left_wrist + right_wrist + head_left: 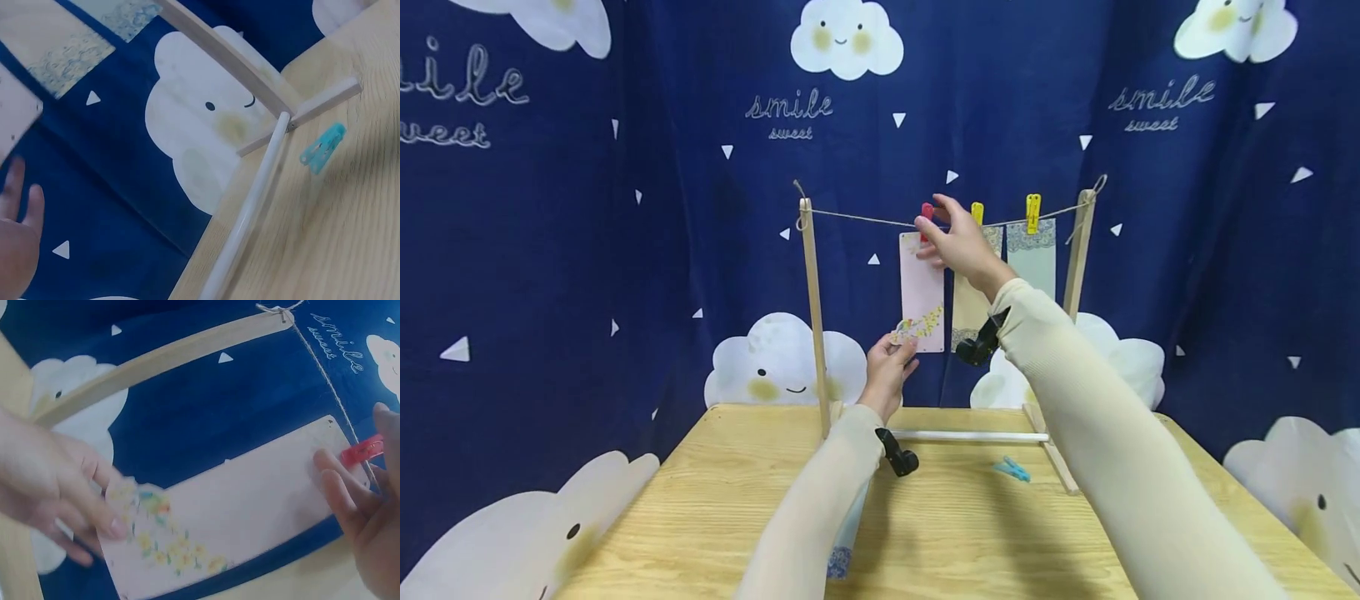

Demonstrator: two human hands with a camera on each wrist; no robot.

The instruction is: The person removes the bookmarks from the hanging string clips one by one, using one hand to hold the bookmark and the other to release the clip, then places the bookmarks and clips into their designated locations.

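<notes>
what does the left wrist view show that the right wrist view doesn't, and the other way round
Only the left wrist view: a teal plastic clothespin lying on the wooden table and a long white rod.

Only the right wrist view: the right hand, a red plastic clothespin, thin twine and a yellow flower print.

Both: the left hand, a pale pink rectangular card and the dark blue backdrop with white clouds.

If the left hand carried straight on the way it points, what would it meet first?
Most likely the pink card. The left hand points up towards its lower end and overlaps it in the head view; whether they already touch is unclear.
</notes>
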